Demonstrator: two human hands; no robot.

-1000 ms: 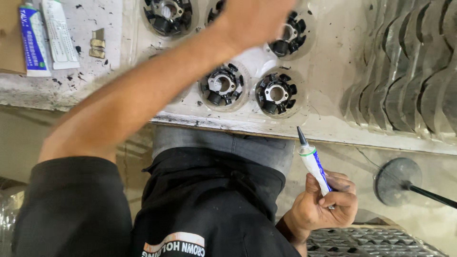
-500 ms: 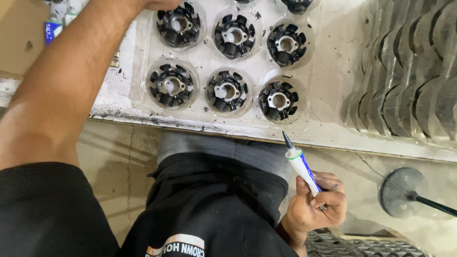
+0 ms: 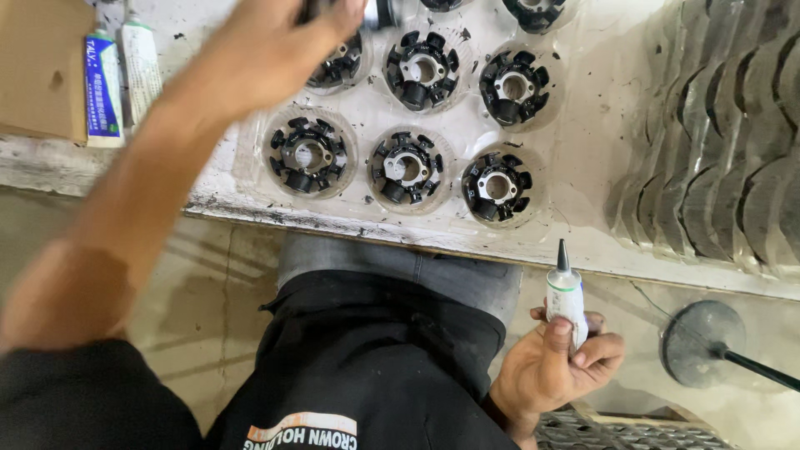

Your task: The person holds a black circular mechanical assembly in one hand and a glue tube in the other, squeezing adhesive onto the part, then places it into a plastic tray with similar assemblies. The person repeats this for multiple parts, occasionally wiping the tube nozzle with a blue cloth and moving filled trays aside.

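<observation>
At the desk's front edge point(image 3: 250, 212), below the tray, the right hand point(image 3: 554, 367) wraps a white glue tube point(image 3: 568, 296), nozzle up. Left hand point(image 3: 275, 50) reaches over the black wound stators point(image 3: 310, 156), blurred; whether it holds anything I cannot tell. Best kept nozzle-upright, squeezed lightly, one stator at a time.

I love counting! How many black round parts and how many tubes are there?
Black round parts: 8 (one partly behind the left hand, two cut by the top edge)
Tubes: 3 (one in the right hand)
Total: 11
</observation>
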